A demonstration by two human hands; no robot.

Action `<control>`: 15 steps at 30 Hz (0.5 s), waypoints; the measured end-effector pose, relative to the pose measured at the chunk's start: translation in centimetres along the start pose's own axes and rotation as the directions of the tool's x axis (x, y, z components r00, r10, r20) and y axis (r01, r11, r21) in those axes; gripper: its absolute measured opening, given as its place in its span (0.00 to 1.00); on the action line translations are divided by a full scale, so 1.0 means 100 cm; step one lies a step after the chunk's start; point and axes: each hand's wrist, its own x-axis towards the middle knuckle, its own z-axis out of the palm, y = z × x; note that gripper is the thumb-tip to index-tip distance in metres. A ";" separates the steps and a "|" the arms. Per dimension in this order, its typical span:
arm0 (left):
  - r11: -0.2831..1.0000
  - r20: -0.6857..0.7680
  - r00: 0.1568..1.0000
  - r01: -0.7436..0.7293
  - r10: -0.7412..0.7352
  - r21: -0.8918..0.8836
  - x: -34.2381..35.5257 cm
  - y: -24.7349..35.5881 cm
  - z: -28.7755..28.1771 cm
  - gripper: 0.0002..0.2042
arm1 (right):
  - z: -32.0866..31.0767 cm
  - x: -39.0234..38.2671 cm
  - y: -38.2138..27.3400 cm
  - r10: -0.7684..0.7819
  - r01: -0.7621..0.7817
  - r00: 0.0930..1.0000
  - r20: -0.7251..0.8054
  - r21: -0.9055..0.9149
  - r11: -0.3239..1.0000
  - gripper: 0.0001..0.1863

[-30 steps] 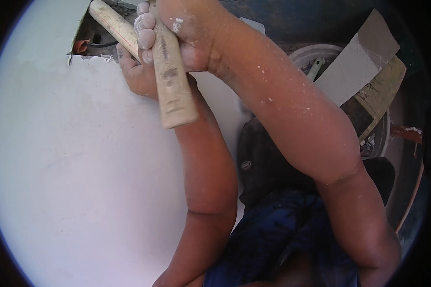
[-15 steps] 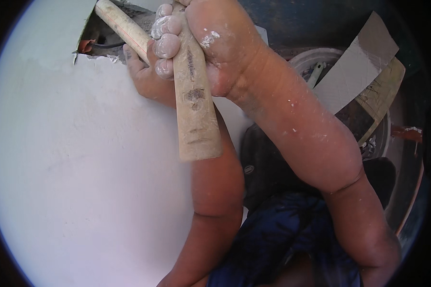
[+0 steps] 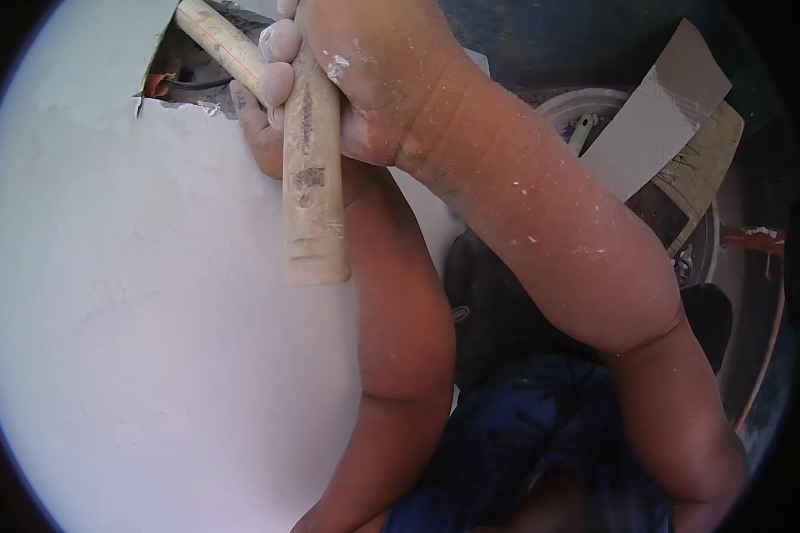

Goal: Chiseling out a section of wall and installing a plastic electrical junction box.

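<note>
My right hand (image 3: 364,71), dusted with white powder, is closed around a worn wooden handle (image 3: 311,204). The handle's blunt end points down toward me, while its far end runs out past the top edge, so the tool's head is hidden. Behind it, my left hand (image 3: 262,138) is at the lower end of a pale cream pipe (image 3: 222,40) with a thin red line along it. Fingers of that hand seem curled round the pipe, though my right hand covers most of them. The pipe lies slantwise across a rough cut opening (image 3: 182,67) in the white wall surface.
A dark cable (image 3: 200,86) and an orange-brown piece (image 3: 157,84) show in the opening. The smooth white surface (image 3: 151,311) fills the left. At right, a round bucket (image 3: 587,99) holds a grey board (image 3: 658,111), a tan board (image 3: 716,164) and a light-handled tool (image 3: 583,133).
My right hand and the wooden handle have shifted left and slightly up, now overlapping more of the left hand. The pipe and left hand have hardly moved.
</note>
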 end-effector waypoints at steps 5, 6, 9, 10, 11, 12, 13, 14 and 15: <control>0.995 0.043 0.997 0.063 -0.066 0.084 -0.010 0.004 0.002 0.22 | -0.005 0.016 -0.022 0.436 -0.437 0.891 -0.124 0.022 0.899 0.14; 0.896 -0.071 0.994 0.106 -0.083 0.430 -0.016 0.012 0.021 0.22 | -0.024 0.022 -0.034 0.565 -0.576 0.817 0.120 0.231 0.784 0.14; 0.963 -0.076 0.967 0.231 -0.244 -0.141 -0.011 0.007 0.023 0.17 | -0.022 0.029 -0.033 0.655 -0.572 0.754 0.040 0.530 0.626 0.13; 0.962 -0.077 0.966 0.234 -0.246 -0.141 -0.014 0.008 0.027 0.17 | -0.024 0.033 -0.030 0.656 -0.572 0.753 0.038 0.531 0.626 0.13; 0.974 -0.134 0.975 0.195 -0.179 0.115 -0.018 0.010 0.033 0.17 | -0.025 0.040 -0.028 0.670 -0.679 0.724 0.165 0.340 0.651 0.13; 0.918 -0.170 0.980 0.157 -0.100 0.365 -0.022 0.013 0.039 0.16 | -0.028 0.044 -0.026 0.691 -0.739 0.666 0.280 0.128 0.661 0.14; 0.794 -0.185 0.983 0.113 0.000 0.597 -0.021 0.017 0.038 0.16 | -0.024 0.041 -0.031 0.693 -0.744 0.659 0.291 0.124 0.656 0.14; 0.805 -0.207 0.978 0.125 -0.002 0.581 -0.019 0.018 0.036 0.16 | -0.020 0.036 -0.046 0.713 -0.720 0.689 0.131 0.011 0.694 0.14; 0.804 -0.205 0.979 0.121 0.002 0.582 -0.016 0.017 0.031 0.16 | -0.017 0.033 -0.055 0.700 -0.698 0.714 -0.029 -0.107 0.708 0.14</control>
